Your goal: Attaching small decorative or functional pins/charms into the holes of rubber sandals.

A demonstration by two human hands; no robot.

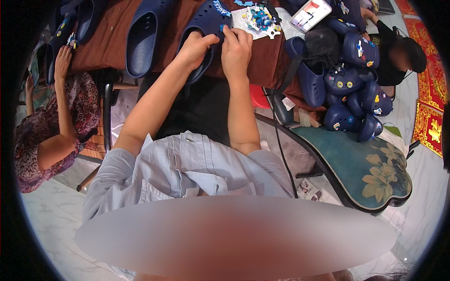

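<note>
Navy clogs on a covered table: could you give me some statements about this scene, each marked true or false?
1. The left hand and right hand are both at one navy clog. True.
2. The table's cloth is white. False: the cloth is reddish brown.
3. Small charms lie right of that clog. True.
4. The phone lies left of the charms. False: the phone is right of them.
5. The teal seat shows pale flowers. True.
6. The heaped clogs are all plain. False: several heaped clogs carry decorations.
</note>
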